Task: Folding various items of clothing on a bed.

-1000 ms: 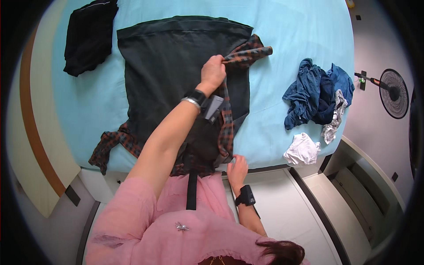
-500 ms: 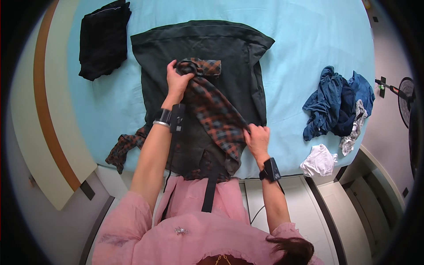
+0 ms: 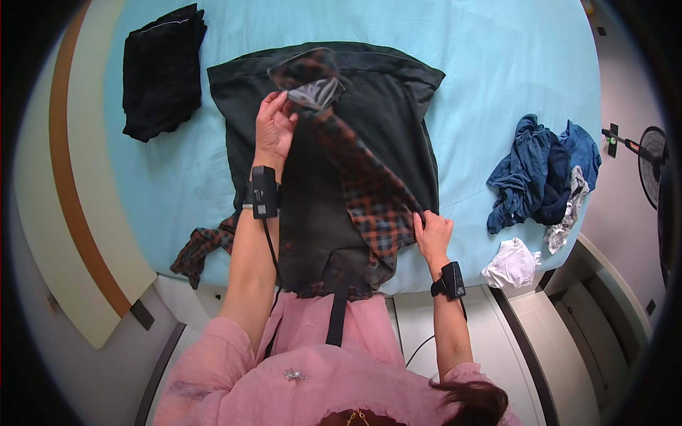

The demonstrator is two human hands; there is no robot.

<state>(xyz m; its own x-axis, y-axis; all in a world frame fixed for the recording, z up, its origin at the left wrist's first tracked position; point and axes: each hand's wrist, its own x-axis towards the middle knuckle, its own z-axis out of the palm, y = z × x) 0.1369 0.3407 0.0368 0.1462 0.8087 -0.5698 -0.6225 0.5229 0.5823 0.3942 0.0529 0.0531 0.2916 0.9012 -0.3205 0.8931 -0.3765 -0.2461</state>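
A dark shirt (image 3: pixel 312 184) lies spread on the bed, its hem away from me. Its orange, grey and black checked sleeve (image 3: pixel 359 167) runs diagonally across the body. My left hand (image 3: pixel 275 131) is at the sleeve's cuff end (image 3: pixel 312 78), fingertips on its edge; the cuff is blurred and shows a pale inner side. Near the right side of the shirt, my right hand (image 3: pixel 433 238) pinches the upper part of the sleeve. The other checked sleeve (image 3: pixel 202 248) lies crumpled at the left, touched by neither hand.
A folded black garment (image 3: pixel 163 74) lies far left on the light blue bed sheet (image 3: pixel 490 50). At the right are crumpled blue clothes (image 3: pixel 529 170), a grey patterned cloth (image 3: pixel 567 213) and a white cloth (image 3: pixel 511 263). A fan (image 3: pixel 650 156) stands beyond the bed.
The sleeve's cuff end has flipped up and away from me, opening to show its inside. My left hand has shifted slightly left; my right hand has drawn the sleeve rightward.
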